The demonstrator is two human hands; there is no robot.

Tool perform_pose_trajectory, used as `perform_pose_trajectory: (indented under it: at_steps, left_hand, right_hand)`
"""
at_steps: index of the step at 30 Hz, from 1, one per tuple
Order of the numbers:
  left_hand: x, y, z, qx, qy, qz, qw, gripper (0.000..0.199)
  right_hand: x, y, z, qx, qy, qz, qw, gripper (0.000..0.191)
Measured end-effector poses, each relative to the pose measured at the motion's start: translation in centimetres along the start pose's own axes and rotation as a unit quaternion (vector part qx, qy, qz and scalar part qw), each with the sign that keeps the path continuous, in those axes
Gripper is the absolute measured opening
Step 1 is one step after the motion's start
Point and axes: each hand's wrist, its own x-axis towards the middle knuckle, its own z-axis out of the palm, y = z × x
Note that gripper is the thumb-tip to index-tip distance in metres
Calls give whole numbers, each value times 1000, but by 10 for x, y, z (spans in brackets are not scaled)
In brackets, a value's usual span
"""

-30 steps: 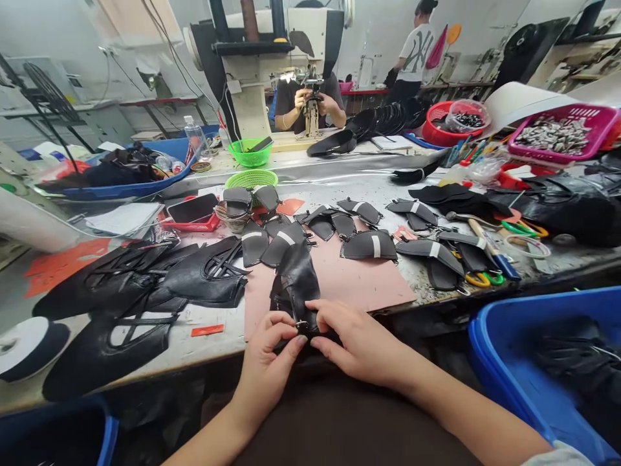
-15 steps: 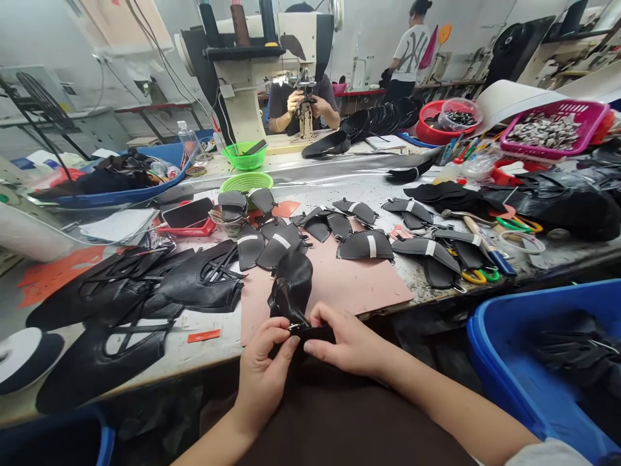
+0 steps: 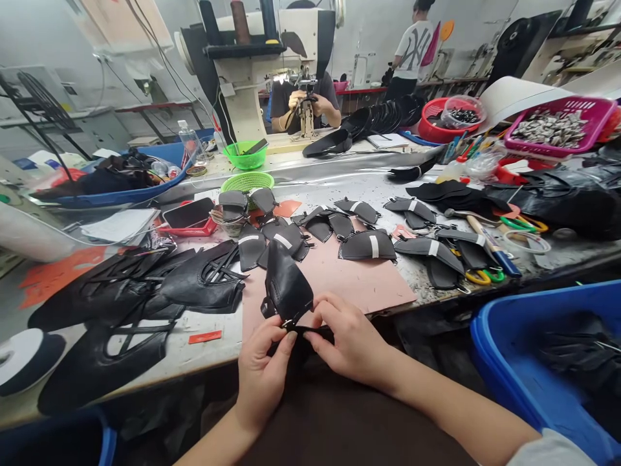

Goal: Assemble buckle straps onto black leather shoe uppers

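At the table's front edge, a black leather shoe piece [image 3: 287,283] stands up between my hands, over the pink sheet. A small metal buckle [image 3: 288,323] sits at its lower end. My left hand [image 3: 262,372] is closed, thumb and forefinger pinching the piece at the buckle. A dark strap [image 3: 310,329] runs from there to my right hand [image 3: 353,338], whose thumb and fingers are closed on it. Just beyond lie several dark grey shoe pieces [image 3: 367,246] with white strips. To the left are black strappy shoe uppers [image 3: 201,278]. The strap's far end is hidden by my right fingers.
The pink sheet [image 3: 369,288] lies on the worktable. A hammer [image 3: 493,246] and coloured-handled scissors are at the right. A blue bin [image 3: 495,317] stands below the edge. Across the table a person works at a sewing machine [image 3: 252,97]; another person stands behind.
The leather piece has turned and tipped left, showing its broad smooth face. The strap between my hands now looks thinner, seen edge-on. Both hands remain in nearly the same place.
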Motion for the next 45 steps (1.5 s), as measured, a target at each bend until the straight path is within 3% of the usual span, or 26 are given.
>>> perform_pose_trajectory:
  at_steps: [3,8,11,15,19,23,27,29,33,35,40,45]
  left_hand:
    - [3,2,-1,3,-24,7,1000,17]
    - [6,2,-2,38,20,40,998,15]
    - [6,3,-3,35,11,42,998,16]
    - [5,4,-4,13,10,36,999,14]
    - [5,6,-4,-30,20,28,999,12]
    - [4,7,-2,-72,19,4,997,11]
    - [1,-2,-1,-106,26,-32,994,11]
    - [2,-6,-2,-141,7,-72,987,14]
    - [12,-3,-2,-237,-107,-187,947,26]
    - [17,2,-3,-228,-132,-197,944,25]
    - [19,7,0,-150,-42,-106,982,20]
    - [11,2,5,-212,3,-85,973,13]
  right_hand:
    - [2,-2,-2,-59,-44,-10,997,9]
    - [3,-6,-4,-119,21,-61,991,4]
    - [4,-7,-6,-43,-6,-69,997,8]
    - [6,-5,-5,77,-52,-24,995,12]
    - [8,-3,0,141,-19,34,989,12]
    - [12,-4,4,174,8,40,984,15]
    - [15,-6,3,143,19,44,989,14]
    - [15,-7,2,105,12,42,994,11]
    - [14,-7,-1,49,-9,11,999,8]
    - [12,-6,-2,44,-5,6,999,8]
    - [7,-3,3,154,51,36,986,3]
    - [3,-2,14,223,120,89,963,22]
